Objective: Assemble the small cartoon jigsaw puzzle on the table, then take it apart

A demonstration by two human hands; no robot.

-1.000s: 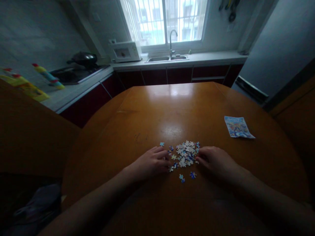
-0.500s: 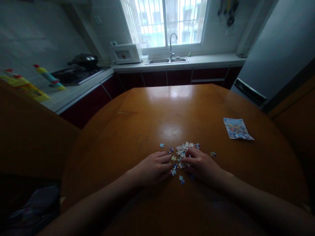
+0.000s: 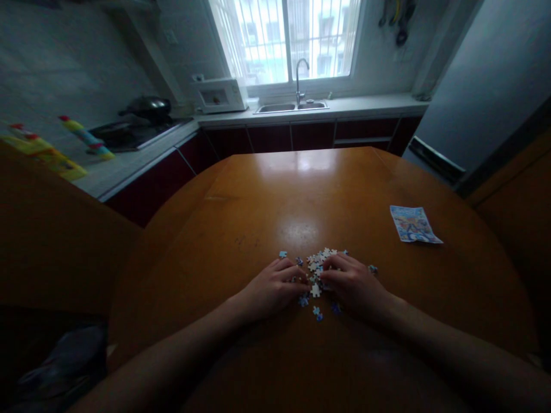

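Note:
A heap of small jigsaw puzzle pieces [image 3: 316,261], many with their pale side up, lies on the table between my two hands. My left hand [image 3: 275,288] arches over the heap's left side, thumb and forefinger apart, with pieces showing in the gap. A white puzzle piece [image 3: 315,290] lies just beyond the left fingertips. My right hand [image 3: 353,284] is at the heap's right side, fingers curled in and closed at a pale piece partly hidden beneath them. Loose pieces lie around: a light blue piece [image 3: 283,254], a blue pair [image 3: 317,313] and a dark blue piece [image 3: 336,308].
A creased printed picture sheet [image 3: 415,224] lies to the right on the brown wooden table [image 3: 258,201]. Past the table are a counter with a sink [image 3: 279,108], a microwave [image 3: 219,95], and a stove with a black pan [image 3: 148,107]. A fridge [image 3: 486,86] stands at right.
My left hand has shifted slightly right, over pieces that showed beside it. My right hand has moved a little up, covering more of the heap. A white piece now shows more plainly between them.

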